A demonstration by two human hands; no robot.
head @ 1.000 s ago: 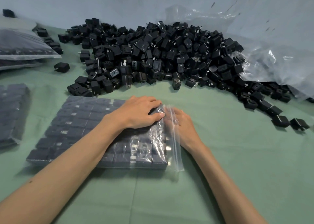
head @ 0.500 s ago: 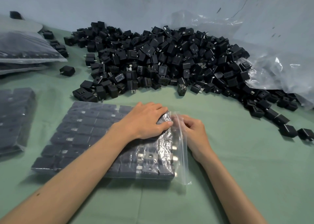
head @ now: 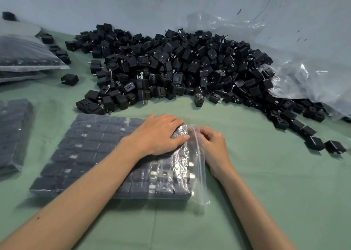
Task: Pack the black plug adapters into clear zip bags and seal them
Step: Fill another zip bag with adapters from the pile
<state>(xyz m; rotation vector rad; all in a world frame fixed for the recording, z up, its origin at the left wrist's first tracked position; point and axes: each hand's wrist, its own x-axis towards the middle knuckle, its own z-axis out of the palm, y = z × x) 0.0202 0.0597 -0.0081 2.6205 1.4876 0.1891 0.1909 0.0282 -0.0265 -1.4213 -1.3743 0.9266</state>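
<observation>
The filled zip bag (head: 91, 153) lies flat at lower centre. The left hand (head: 159, 136) presses spread on it, steadying the rows; the right hand (head: 212, 145) seemingly pinches the zip strip (head: 199, 166). Loose adapters (head: 180, 65) are heaped above.

A clear zip bag (head: 106, 155) lies flat on the green table (head: 266, 173), packed with black adapters in neat rows, one layer deep, some metal prongs showing. Its mouth (head: 198, 166) faces right, the zip strip running along that edge, crinkled near the top corner. Behind it, a big loose pile of adapters (head: 176, 67) spreads across the table, trailing right to a few strays (head: 314, 143). More filled bags lie at the left: one (head: 13, 134) beside the first, others (head: 24, 56) stacked farther back.
</observation>
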